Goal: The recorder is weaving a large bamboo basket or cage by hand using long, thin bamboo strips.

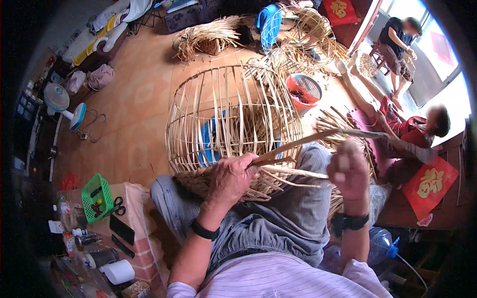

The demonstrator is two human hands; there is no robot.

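A woven basket frame (191,119) of pale, thin strips lies across my lap, its open ribs pointing away from me and its densely woven part nearest. My left hand (231,181) is closed on a long brown dried strip (318,136) at the woven edge. That strip arches up to the right, over my other hand. My right hand (350,171) is blurred by motion, fingers curled, at the end of a paler strip (303,173) leading out from the basket edge. Blue material (211,136) shows through the ribs.
A red basket (304,94) and loose dried strips (338,124) lie beyond. A straw bundle (208,37) is farther back. On the left table are a green basket (95,193), scissors (118,204) and a phone (121,228). Two people sit at right; another person's hands work at the top.
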